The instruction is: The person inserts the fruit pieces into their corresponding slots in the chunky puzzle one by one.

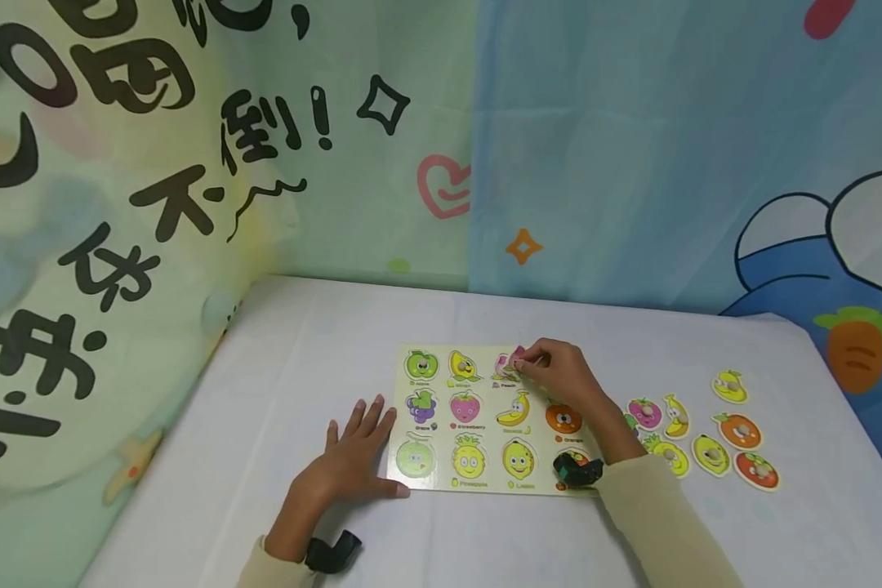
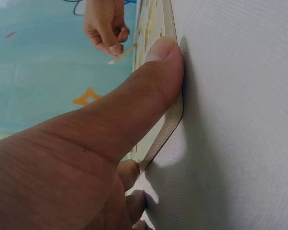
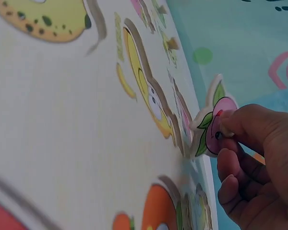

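A fruit puzzle board lies flat on the table, its recesses printed with fruits and their names. My right hand is over its far edge. Thumb and fingers pinch a pink peach piece with green leaves, held tilted at the peach recess. My left hand lies at the board's near left corner, fingers spread on the table along its side. Its thumb presses on the board's near edge. Apple and grape pieces sit in the left column.
Several loose fruit pieces lie right of the board, among them a banana, an orange and a tomato. The right forearm partly covers the board's right side. A printed curtain stands behind the white table.
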Demonstrator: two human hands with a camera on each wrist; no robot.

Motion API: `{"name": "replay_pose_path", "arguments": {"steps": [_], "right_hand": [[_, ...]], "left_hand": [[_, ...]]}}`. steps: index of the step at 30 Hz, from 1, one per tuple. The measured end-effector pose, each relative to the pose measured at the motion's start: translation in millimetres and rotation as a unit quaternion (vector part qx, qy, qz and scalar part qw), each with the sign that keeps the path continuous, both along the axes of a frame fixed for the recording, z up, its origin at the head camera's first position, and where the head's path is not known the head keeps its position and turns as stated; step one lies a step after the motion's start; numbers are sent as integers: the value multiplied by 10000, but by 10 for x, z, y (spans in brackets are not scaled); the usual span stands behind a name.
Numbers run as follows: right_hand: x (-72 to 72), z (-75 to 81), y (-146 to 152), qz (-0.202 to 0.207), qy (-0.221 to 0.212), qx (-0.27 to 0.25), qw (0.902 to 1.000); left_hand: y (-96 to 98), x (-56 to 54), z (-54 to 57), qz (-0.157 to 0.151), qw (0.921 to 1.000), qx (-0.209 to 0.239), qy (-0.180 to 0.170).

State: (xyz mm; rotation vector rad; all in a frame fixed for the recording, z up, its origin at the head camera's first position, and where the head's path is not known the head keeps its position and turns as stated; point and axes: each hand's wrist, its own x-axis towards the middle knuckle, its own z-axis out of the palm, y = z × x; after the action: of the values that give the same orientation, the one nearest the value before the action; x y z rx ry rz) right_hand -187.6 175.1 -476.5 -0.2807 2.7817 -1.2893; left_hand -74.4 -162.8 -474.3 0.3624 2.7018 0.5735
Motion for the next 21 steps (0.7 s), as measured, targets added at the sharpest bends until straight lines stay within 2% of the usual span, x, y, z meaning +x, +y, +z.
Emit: {"name": "replay_pose_path", "arguments": {"steps": [10,21], "right_hand": [[-40,-50,-133,25,-87,297,9995],[-44,-128,-241,-275,-98,658,9974]], "left_hand": [[-15,-3,-24,12,10000,-8,-20],[-17,-6,-5,11,10000,4,-26]]}}
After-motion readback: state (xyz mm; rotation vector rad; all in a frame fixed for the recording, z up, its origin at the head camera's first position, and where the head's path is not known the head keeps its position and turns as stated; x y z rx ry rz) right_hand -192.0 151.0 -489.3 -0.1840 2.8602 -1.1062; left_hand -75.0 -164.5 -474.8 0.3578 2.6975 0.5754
